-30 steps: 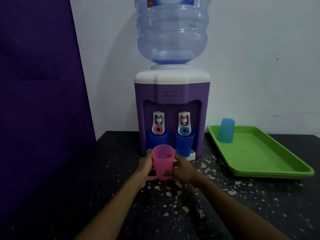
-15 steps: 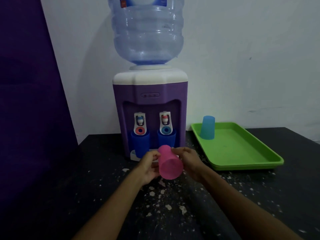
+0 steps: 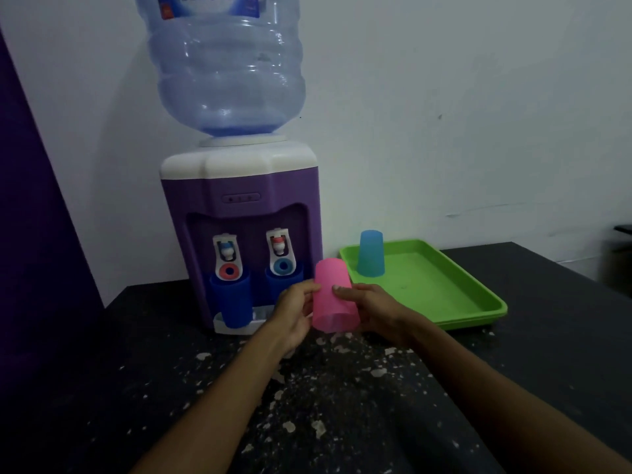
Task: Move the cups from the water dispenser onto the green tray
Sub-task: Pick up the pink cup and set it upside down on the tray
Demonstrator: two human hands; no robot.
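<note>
I hold a pink cup (image 3: 332, 302) between both hands, turned mouth down, in front of the purple water dispenser (image 3: 239, 230). My left hand (image 3: 294, 313) grips its left side and my right hand (image 3: 371, 311) its right side. A dark blue cup (image 3: 231, 302) stands under the dispenser's left tap; another dark blue cup (image 3: 285, 280) under the right tap is partly hidden by my left hand. The green tray (image 3: 455, 295) lies to the right of the dispenser, with a light blue cup (image 3: 371, 254) upside down in its far left corner.
A large water bottle (image 3: 225, 66) sits on top of the dispenser. The counter (image 3: 342, 405) is black with white speckles. A purple panel (image 3: 34, 234) stands at the left, a white wall behind, and a dark object (image 3: 619, 258) at the far right edge.
The pink cup went from upright to tipped over, and now mouth down. Both hands have shifted with it to the right, toward the tray.
</note>
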